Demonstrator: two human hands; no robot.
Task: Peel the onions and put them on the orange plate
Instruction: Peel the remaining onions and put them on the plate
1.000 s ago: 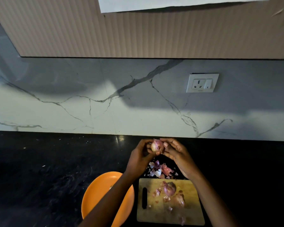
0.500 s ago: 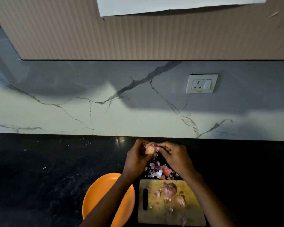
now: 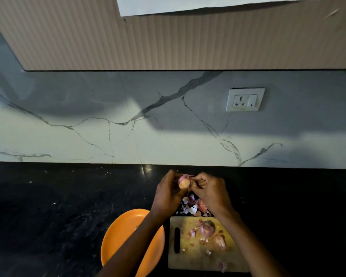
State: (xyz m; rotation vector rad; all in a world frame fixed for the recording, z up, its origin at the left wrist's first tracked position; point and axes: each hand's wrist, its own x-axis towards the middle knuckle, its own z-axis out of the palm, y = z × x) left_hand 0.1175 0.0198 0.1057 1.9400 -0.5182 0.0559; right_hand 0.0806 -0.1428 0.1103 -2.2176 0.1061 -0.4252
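Both hands have drifted slightly toward the 6 o'clock side since a second ago, and the onion now shows its pale peeled face where pink skin showed before.

From largest to smallest: the marble wall (image 3: 128, 136) fills the 12 o'clock half of the view, with a ribbed cabinet (image 3: 188, 43) above it and a white socket (image 3: 245, 99) at 1 o'clock. The black table (image 3: 48, 206) spans the lower part. On it, at 6 o'clock, the orange plate (image 3: 118, 232) lies partly under the left forearm, just beside the wooden cutting board (image 3: 194, 256), which sits at 5 o'clock.

The left hand (image 3: 167, 193) holds the onion (image 3: 183, 181) above the table, its grip curled around the bulb. The right hand (image 3: 210, 191) meets it from the 3 o'clock side, its grip pinching a strip of skin at the onion's upper edge.

Two more onions rest on the board: a purple onion (image 3: 207, 228) toward 12 o'clock and a paler onion (image 3: 219, 242) next to it at 4 o'clock. A heap of peels (image 3: 192, 207) lies on the table between the hands and the board's far edge, and smaller scraps are scattered over the board.
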